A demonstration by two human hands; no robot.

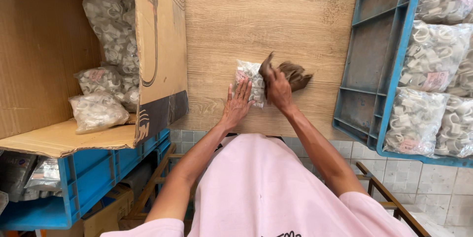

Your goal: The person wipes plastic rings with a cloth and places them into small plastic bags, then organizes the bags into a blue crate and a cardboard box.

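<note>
Centrally, clear bag (pixel 249 80) of white plastic clips under flat open left hand (pixel 236 104), right hand (pixel 277 88) fingers closed on its edge.

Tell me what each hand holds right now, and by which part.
The left hand lies flat on the clear bag of white clips, pinning its near end to the wooden table. The right hand grips a brown cloth-like wad by one end.

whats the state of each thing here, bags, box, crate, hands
small bag: flat on the wooden table, sealed, full of white clips
left hand: open, palm down, pressing the bag
right hand: closed around a brown tool, blurred
cardboard box: open, partly filled with bags
blue crate: open, bags along its right side
</note>
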